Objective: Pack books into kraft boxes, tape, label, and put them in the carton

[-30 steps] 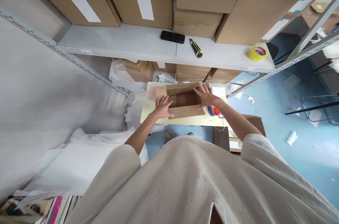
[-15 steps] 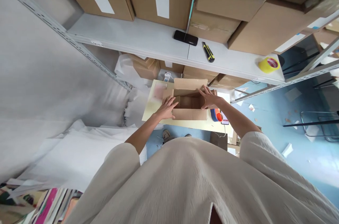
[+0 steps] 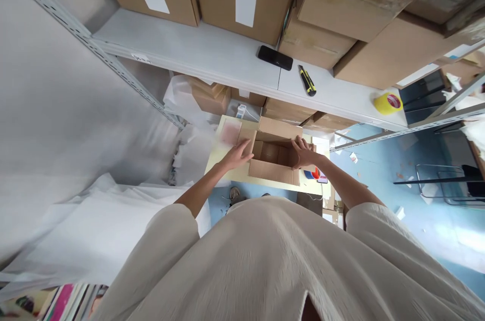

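An open cardboard box point(image 3: 270, 152) stands on the pale yellow table with its flaps folded outward; its visible inside looks bare. At the box's left end, my left hand point(image 3: 238, 155) touches the left flap point(image 3: 248, 140), its fingers stretched out toward the opening. Across the right end lies my right hand point(image 3: 303, 153), fingers spread, with the thumb by the front corner and fingertips near the back one. Just beyond this hand, a blue and red round object point(image 3: 312, 174) and a phone point(image 3: 322, 178) are partly hidden.
Above the table runs a grey shelf point(image 3: 212, 53) with large cartons point(image 3: 242, 5), a black phone point(image 3: 275, 57), a utility knife point(image 3: 307, 81) and a yellow tape roll point(image 3: 388, 103). White sheets point(image 3: 106, 225) are piled at left. The table's front edge point(image 3: 273, 189) is close to me.
The box has turned slightly and appears a little lower and further right. My left hand has shifted onto the left flap with its fingers closer together; my right hand stays at the right end.
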`<state>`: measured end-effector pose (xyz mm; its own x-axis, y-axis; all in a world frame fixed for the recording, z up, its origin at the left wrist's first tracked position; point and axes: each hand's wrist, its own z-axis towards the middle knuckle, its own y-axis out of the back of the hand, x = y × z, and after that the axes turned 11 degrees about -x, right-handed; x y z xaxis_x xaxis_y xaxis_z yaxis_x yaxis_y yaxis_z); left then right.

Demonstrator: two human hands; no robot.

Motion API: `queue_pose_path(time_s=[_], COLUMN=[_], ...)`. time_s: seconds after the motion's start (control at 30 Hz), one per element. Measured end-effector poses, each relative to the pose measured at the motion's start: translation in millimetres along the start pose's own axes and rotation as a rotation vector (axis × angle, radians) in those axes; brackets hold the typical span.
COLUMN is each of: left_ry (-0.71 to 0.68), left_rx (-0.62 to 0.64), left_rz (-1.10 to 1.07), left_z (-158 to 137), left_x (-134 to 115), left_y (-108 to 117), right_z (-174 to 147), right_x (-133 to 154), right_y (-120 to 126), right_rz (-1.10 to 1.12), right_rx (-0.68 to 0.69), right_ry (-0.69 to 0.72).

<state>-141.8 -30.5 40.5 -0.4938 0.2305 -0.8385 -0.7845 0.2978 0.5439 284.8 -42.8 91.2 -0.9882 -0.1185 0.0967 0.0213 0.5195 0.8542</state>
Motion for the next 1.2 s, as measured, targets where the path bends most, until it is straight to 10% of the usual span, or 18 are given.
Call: queue_pose_path(time_s=[0.27, 0.57, 0.97, 1.2], left_ry=[0.331, 0.724, 0.632, 0.799], left_rx=[-0.510, -0.338, -0.273, -0.349], left_rz=[-0.119, 0.088, 0.412, 0.392], left_z=[51.7, 63.7, 54.4, 71.7], left_x=[47.2, 133.5, 113.4, 121.3], left_y=[43.7, 41.5, 4.7, 2.4], right_z=[-6.6, -8.0, -10.1, -7.2], right_x=[9.0, 11.3, 13.4, 3.9], right_y=[7.5, 9.7, 13.1, 3.6], right_rz=[-0.009, -0.036, -0.027, -0.027], right_rx=[0.024, 0.028, 0.045, 0.021], right_ry=[-0.041, -0.071, -0.071, -0.047])
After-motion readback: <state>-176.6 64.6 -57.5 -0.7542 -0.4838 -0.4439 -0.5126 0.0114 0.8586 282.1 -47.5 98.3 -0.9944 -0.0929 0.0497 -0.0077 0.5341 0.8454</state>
